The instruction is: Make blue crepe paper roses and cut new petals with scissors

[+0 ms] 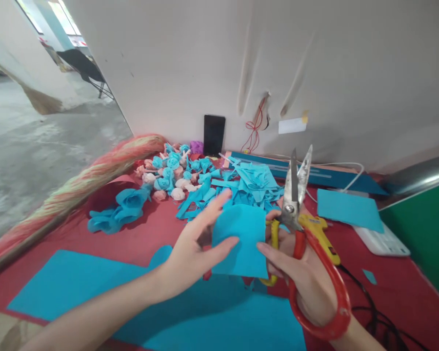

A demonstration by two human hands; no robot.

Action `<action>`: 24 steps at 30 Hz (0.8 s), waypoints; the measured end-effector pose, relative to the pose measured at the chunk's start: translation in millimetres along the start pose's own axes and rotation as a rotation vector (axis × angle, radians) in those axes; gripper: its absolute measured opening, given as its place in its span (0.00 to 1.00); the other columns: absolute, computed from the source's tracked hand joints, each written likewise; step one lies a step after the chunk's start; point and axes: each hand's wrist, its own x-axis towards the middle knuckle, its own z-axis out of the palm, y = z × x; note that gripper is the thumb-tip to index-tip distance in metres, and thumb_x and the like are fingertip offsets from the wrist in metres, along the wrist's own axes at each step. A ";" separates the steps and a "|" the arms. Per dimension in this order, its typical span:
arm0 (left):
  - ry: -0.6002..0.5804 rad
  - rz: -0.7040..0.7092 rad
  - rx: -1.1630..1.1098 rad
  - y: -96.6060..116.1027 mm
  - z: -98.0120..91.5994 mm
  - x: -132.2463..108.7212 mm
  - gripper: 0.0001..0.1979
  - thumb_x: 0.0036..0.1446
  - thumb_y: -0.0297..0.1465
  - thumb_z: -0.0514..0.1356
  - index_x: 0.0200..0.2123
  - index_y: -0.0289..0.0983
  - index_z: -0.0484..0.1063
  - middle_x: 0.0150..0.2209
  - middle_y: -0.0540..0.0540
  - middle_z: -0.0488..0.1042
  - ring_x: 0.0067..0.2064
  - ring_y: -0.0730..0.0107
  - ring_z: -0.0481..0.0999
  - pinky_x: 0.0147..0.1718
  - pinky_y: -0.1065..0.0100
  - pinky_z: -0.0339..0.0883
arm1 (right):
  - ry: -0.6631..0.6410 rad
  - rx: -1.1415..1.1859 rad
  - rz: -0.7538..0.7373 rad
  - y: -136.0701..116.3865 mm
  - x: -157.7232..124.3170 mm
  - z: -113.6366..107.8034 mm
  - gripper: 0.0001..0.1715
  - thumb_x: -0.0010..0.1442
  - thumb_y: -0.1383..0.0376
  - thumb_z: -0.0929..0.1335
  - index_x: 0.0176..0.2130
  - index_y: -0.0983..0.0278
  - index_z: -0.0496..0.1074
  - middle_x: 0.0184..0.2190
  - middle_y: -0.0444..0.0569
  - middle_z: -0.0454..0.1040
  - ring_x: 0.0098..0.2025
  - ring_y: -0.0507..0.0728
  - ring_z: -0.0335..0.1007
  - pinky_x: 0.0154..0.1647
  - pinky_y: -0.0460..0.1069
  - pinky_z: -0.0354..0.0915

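A small, slightly curved piece of blue crepe paper point(240, 241) is upright between my hands. My right hand point(307, 278) grips its right edge, thumb on the front. Large scissors point(295, 207) are also in that hand, blades up and parted, with a red loop around the hand. A yellow loop shows by the fingers. My left hand point(190, 253) has its fingers spread and slightly blurred; its thumb lies across the paper's left part. Below the hands lies a large blue sheet point(205, 312) on the red-covered table point(161, 241).
Paper flowers point(171, 168) and blue scraps point(254, 183) are piled behind my hands. A phone point(214, 135) leans on the wall. A yellow glue gun point(320, 236) with black cord lies right, near a blue stack point(349, 208). Coloured fibre point(73, 187) bounds the left edge.
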 end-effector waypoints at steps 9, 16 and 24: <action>-0.048 -0.096 0.334 7.0 7.0 -2.8 0.18 0.45 0.32 0.64 0.43 0.44 0.73 0.35 0.50 0.77 0.34 0.66 0.74 0.26 0.72 0.67 | -0.029 0.111 0.107 -5.7 0.2 2.4 0.12 0.46 0.59 0.69 0.23 0.61 0.61 0.15 0.37 0.51 0.16 0.47 0.44 0.14 0.45 0.47; 0.045 -0.085 0.362 10.2 6.4 -6.8 0.19 0.44 0.34 0.65 0.43 0.45 0.72 0.34 0.50 0.76 0.30 0.69 0.73 0.18 0.75 0.62 | 0.000 0.254 0.124 -0.7 -0.8 2.0 0.20 0.46 0.59 0.70 0.37 0.60 0.61 0.21 0.39 0.62 0.15 0.46 0.50 0.15 0.44 0.53; 0.329 -0.005 0.330 21.5 -15.0 -4.6 0.22 0.44 0.35 0.65 0.45 0.46 0.70 0.29 0.54 0.74 0.15 0.85 0.52 0.09 0.77 0.47 | -0.223 0.212 0.072 29.6 -4.7 4.2 0.19 0.52 0.62 0.67 0.45 0.58 0.60 0.32 0.44 0.69 0.26 0.51 0.67 0.30 0.49 0.67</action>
